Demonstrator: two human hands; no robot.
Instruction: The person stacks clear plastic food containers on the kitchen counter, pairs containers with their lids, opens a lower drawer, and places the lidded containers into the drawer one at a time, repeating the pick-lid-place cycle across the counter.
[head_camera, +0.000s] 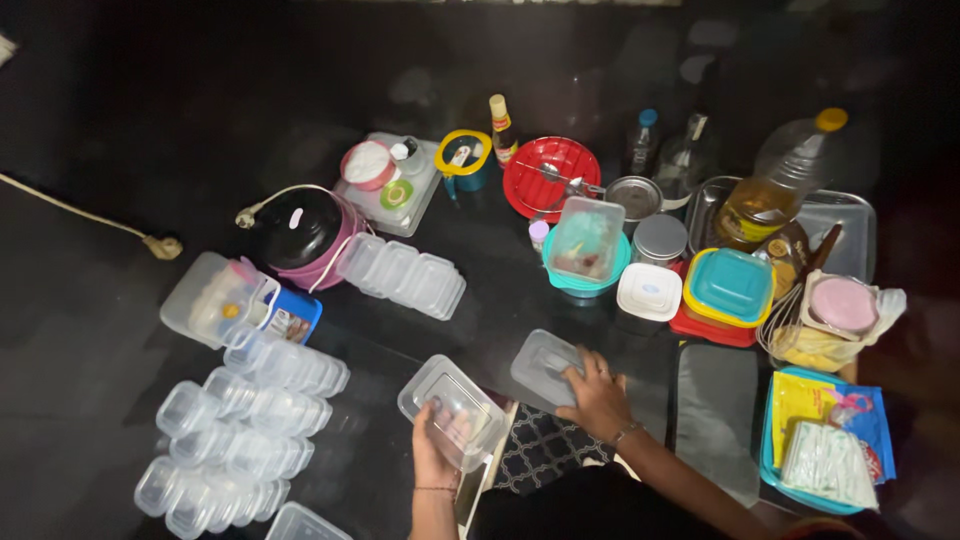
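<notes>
Dark floor, clear container (452, 410) in hands.

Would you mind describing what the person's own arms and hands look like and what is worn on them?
Both forearms are bare, with no sleeves or gloves in view. The left hand has a thin bracelet or thread around its wrist. The right hand has a slim, bead-like bracelet at its wrist. The dim light hides any rings or finer detail.

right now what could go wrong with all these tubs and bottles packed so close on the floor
1. The left hand grips the clear tub by one edge only, so it might slip.
2. The right hand rests on a clear lid close to the stacked containers and the oil bottle; a wide sweep could topple them.
</notes>
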